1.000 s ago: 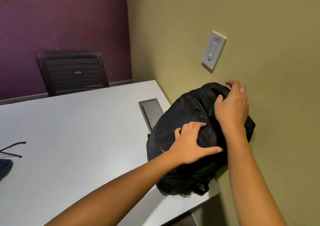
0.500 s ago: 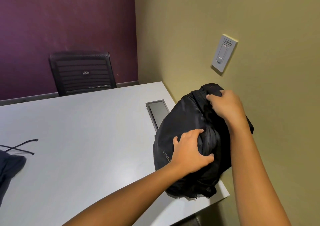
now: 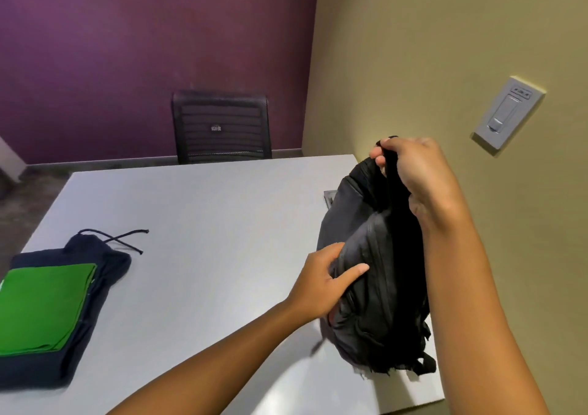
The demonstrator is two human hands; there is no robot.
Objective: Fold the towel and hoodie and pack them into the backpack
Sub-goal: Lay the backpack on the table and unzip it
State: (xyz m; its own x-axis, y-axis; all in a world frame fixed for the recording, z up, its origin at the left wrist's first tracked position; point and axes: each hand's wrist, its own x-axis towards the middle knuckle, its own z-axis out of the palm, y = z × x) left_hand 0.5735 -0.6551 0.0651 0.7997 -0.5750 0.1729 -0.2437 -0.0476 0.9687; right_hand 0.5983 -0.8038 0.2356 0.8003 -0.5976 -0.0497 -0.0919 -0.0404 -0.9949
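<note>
The left hand (image 3: 321, 282) hides its fingers in a backpack (image 3: 378, 274) fold. At nine o'clock the towel (image 3: 41, 306) and hoodie (image 3: 95, 255) are cut off. The desk (image 3: 206, 223) panel is mostly hidden behind the backpack.

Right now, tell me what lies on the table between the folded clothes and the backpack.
Nothing: in the head view, bare grey table separates the green towel stacked on the hoodie from the backpack.
</note>
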